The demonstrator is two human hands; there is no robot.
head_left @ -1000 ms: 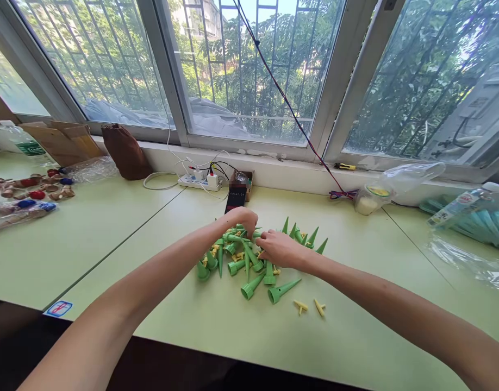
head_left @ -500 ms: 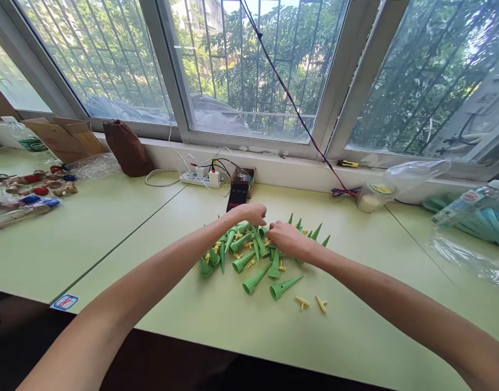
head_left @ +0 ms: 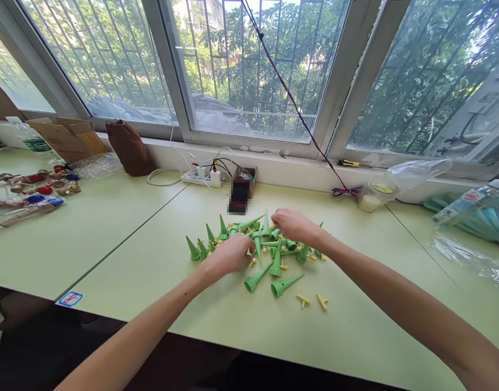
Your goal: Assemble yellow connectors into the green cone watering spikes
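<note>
A pile of green plastic cone spikes and small yellow T-shaped pieces lies on the table, some spikes standing point up, others lying on their sides. My left hand is at the pile's near left side, fingers curled beside a green spike; what they hold, if anything, is hidden. Over the far side, my right hand is closed, its fingertips near an upright spike and a bit of yellow. I cannot make out what is in its fingers. Two spikes lie at the near edge of the pile.
Behind the pile stand a phone, a small box and a power strip with cables. Wooden toys and a brown bag are at left. A jar in plastic and a bottle are at right.
My left hand has moved down and toward me, from the pile's far side to its near left. My right hand has shifted slightly up, and more upright spikes show at left.
</note>
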